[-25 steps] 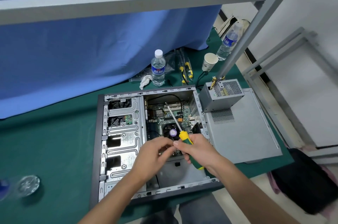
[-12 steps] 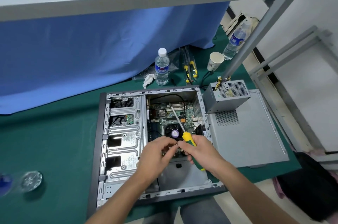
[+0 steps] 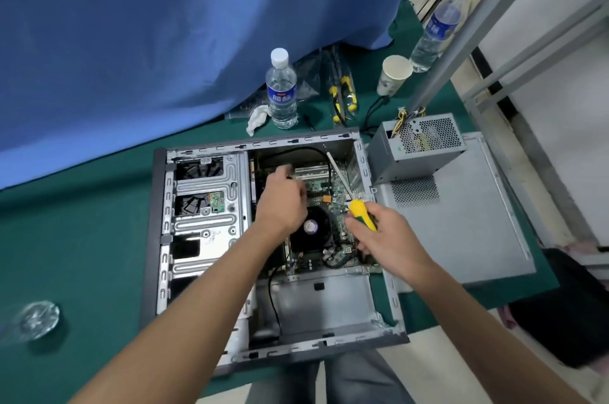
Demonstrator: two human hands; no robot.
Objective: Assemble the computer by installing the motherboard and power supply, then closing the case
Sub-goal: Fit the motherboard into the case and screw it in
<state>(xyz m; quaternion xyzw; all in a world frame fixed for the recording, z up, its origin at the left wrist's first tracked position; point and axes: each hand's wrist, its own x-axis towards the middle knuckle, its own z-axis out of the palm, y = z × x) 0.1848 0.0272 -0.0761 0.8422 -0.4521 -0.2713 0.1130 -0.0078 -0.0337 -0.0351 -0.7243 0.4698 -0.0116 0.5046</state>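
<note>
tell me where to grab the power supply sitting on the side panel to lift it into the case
Grip the power supply by its two solid side walls, coming from above. It sits upright on the side panel, the mesh top is free, and its wire bundle leaves at the far end, so that end is best avoided.

Open case [image 3: 158, 239] flat, motherboard [image 3: 329, 186] inside, power supply [image 3: 418, 143] outside

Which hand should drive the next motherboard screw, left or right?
Right. The right hand already grips the screwdriver, its shaft pointing over the motherboard. The left hand reaches into the case, fingers curled over the board.
</note>
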